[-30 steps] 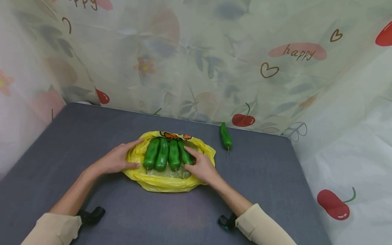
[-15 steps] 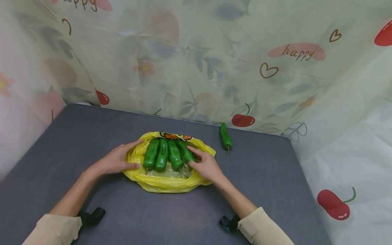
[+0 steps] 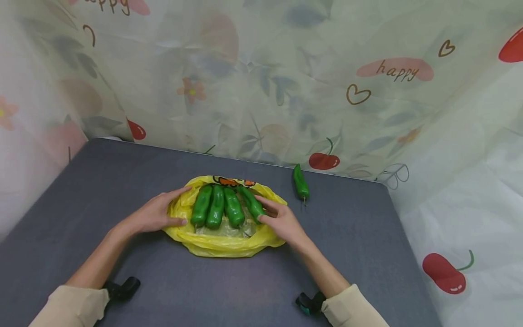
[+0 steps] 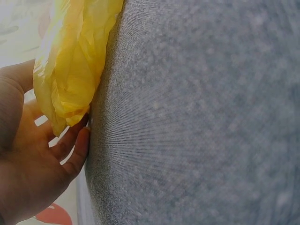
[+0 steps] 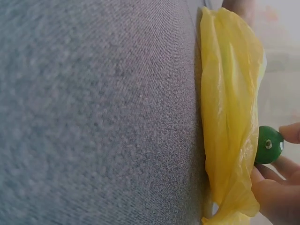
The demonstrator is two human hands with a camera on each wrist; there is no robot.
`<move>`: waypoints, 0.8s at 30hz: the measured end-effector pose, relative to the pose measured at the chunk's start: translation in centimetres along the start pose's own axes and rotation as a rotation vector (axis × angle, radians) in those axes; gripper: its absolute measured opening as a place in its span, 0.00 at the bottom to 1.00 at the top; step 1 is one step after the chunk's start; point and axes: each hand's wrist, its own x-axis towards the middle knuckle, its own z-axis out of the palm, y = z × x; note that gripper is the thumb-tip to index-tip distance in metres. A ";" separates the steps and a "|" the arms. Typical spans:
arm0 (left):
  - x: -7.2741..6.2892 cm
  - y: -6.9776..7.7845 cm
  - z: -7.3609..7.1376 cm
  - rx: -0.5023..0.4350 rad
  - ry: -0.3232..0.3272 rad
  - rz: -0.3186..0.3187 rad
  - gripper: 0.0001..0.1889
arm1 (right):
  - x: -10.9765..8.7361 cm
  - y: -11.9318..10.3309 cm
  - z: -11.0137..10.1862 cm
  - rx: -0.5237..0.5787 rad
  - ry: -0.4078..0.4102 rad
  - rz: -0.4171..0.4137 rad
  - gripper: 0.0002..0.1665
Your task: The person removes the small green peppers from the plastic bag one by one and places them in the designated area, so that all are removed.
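Note:
A yellow plastic bag point(image 3: 229, 247) lies with its mouth spread wide on the table, and several long green peppers point(image 3: 215, 208) sit side by side inside it. My left hand point(image 3: 152, 213) holds the bag's left edge; in the left wrist view its thumb reaches behind the crumpled yellow plastic point(image 4: 77, 61) and the fingers are below it. With thumb and fingers my right hand point(image 3: 283, 223) grips the rightmost green pepper point(image 3: 252, 204), which slants toward the bag's right side. The right wrist view shows that pepper's stem end point(image 5: 268, 144) above the bag's rim, between thumb and fingers.
Another green pepper point(image 3: 300, 182) lies on the dark grey table point(image 3: 245, 290), near the far edge and to the right of the bag. A patterned white sheet point(image 3: 253, 81) hangs behind the table and along both sides.
My right hand has moved a little to the right with the rightmost pepper, opening a gap beside its neighbour, which has tilted slightly. The left hand has stayed at the bag's edge.

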 end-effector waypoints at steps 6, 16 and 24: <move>0.0 0.0 0.0 -0.002 -0.003 -0.007 0.47 | -0.3 -0.2 -0.3 0.054 -0.006 -0.009 0.32; 0.0 0.1 0.0 0.001 0.002 -0.007 0.47 | -0.7 -0.3 -0.9 0.059 0.048 0.018 0.31; 0.0 -0.2 0.0 0.001 0.009 0.015 0.47 | -1.1 -0.1 -1.8 0.089 0.089 0.024 0.30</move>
